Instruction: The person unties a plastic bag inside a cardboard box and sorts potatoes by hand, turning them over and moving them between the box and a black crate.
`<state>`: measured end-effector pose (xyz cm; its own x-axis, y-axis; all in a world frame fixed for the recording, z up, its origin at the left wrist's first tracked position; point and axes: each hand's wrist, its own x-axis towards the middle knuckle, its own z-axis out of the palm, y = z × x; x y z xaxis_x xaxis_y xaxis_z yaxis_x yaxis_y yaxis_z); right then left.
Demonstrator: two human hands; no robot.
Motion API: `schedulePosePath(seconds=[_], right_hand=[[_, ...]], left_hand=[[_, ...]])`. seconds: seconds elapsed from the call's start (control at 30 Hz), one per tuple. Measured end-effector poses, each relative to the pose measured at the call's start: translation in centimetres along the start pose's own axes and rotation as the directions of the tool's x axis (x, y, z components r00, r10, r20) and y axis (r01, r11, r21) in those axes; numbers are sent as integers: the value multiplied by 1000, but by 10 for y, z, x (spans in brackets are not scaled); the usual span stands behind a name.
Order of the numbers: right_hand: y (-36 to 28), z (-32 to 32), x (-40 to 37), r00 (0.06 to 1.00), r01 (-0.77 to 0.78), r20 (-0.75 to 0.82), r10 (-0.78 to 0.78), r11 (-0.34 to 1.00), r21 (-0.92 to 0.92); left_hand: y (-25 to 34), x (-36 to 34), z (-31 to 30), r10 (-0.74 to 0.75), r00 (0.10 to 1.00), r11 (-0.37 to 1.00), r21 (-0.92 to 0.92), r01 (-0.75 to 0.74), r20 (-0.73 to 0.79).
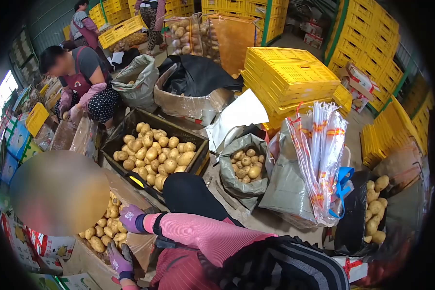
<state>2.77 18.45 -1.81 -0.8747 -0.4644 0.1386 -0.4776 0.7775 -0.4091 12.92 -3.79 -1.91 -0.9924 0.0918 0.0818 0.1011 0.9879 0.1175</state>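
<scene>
Low on the left, a lined cardboard carton (141, 246) holds yellow-brown potatoes (97, 244). My left hand (121, 261), in a purple and grey glove, lies at the carton's near side with its fingers apart over the potatoes. Also in a purple glove, my right hand (131, 218) is at the other side of the carton, against the potatoes by its edge. Its fingers bend downward and their tips are hard to make out, so any potato in them is hidden. A blurred round patch covers the carton's far left part.
Beyond my knee stand a dark crate (171, 126) of potatoes and a grey sack (244, 191) of potatoes. Plastic net bags (319, 159) lie on a grey-covered stand. Yellow crates (290, 72) are stacked behind. A co-worker (89, 72) crouches at the upper left.
</scene>
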Motion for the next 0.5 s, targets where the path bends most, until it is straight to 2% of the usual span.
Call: schedulePosePath(seconds=[0.07,0.17,0.23,0.27,0.37,0.4,0.43,0.47,0.5], right_hand=[[-3,4,-3,1000,13,-1,-13,1000,-13],[-6,-7,-11,997,73,15,-74,997,25],[-15,-13,-12,994,-35,106,6,960,277],[-16,-11,-11,996,-34,86,6,944,327],[-12,-5,-8,996,5,85,-38,936,352],[-14,-17,-14,995,-39,98,0,920,391],[-2,35,3,994,89,-97,-50,886,456],[-5,20,-3,993,32,-108,40,807,589],[-7,10,-2,988,27,-127,83,726,688]], left_hand=[[-6,2,0,-65,987,948,-300,106,144],[-11,2,5,-36,995,951,-301,63,92],[-17,1,10,-3,998,957,-290,21,63],[-19,-1,13,19,1000,957,-288,-11,25],[-16,-6,7,-39,994,956,-284,68,105],[-15,-11,1,1,996,964,-264,23,89],[-12,-14,-4,18,997,972,-234,1,78],[-12,-15,-2,60,998,980,-189,-54,25],[-9,-17,-3,37,999,986,-164,-34,17]])
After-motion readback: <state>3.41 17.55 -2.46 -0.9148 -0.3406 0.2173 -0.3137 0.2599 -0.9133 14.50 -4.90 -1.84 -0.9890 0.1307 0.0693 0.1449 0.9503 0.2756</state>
